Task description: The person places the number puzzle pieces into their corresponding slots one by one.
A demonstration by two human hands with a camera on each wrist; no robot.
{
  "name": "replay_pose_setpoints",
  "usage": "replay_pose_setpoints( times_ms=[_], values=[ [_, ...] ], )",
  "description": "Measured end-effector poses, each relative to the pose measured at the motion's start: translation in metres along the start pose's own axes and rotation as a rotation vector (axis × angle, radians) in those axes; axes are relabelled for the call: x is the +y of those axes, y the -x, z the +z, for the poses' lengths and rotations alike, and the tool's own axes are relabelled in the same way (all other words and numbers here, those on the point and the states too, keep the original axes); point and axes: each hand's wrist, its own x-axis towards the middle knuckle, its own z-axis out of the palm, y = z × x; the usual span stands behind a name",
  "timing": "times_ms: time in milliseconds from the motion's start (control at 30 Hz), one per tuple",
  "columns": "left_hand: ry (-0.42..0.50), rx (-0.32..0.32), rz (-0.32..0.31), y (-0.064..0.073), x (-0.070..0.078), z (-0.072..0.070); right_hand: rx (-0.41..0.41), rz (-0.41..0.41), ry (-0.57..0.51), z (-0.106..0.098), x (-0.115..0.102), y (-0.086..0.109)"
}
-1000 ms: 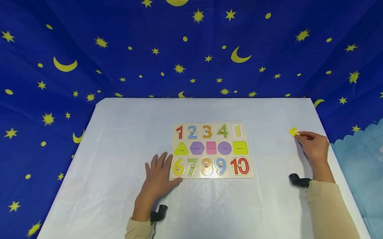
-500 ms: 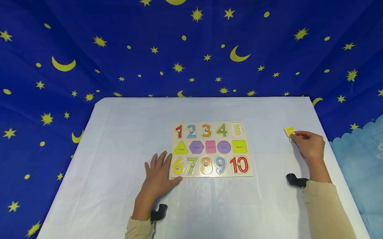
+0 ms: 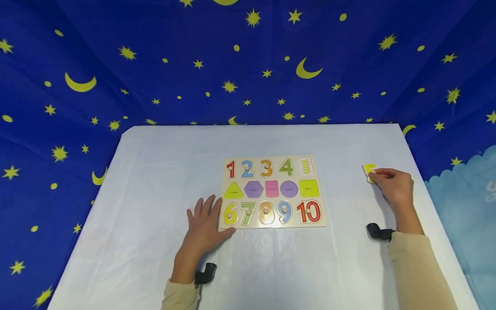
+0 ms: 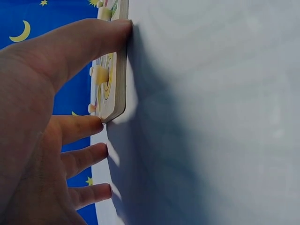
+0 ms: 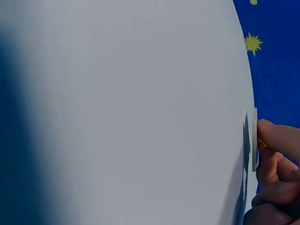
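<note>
A yellow number 5 puzzle piece (image 3: 370, 168) is pinched between the thumb and fingers of my right hand (image 3: 396, 186), to the right of the board. In the right wrist view the piece (image 5: 254, 140) shows edge-on, close over the tabletop. A wooden number puzzle board (image 3: 272, 222) lies mid-table with knobbed numbers in its top and bottom rows and coloured shapes between them. Its upper right slot (image 3: 306, 166) holds no piece and shows printed yellow bananas. My left hand (image 3: 203, 229) lies with fingers spread at the board's lower left corner, thumb (image 4: 119, 35) and forefinger touching its edge.
The white tabletop (image 3: 166, 162) surrounds the board. Behind and to the left hangs a blue cloth (image 3: 165, 30) with yellow stars and moons. A light blue cloth (image 3: 475, 215) hangs at the right edge. Each wrist wears a black camera mount (image 3: 206, 273).
My right hand has moved a little left with the number 5 piece and turned it more upright as seen from the head view. The left hand has stayed at the board's corner.
</note>
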Motion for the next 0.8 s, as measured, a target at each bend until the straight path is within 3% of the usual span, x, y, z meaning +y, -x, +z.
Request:
replay_pose_setpoints(
  times_ms=[333,800],
  values=[
    [0.006,0.006,0.006,0.0,-0.001,0.002,0.013,-0.065,0.005,0.005,-0.006,0.005],
    [0.015,0.009,0.009,0.001,0.0,-0.002,-0.015,-0.108,-0.02,0.013,-0.03,0.016]
  ],
)
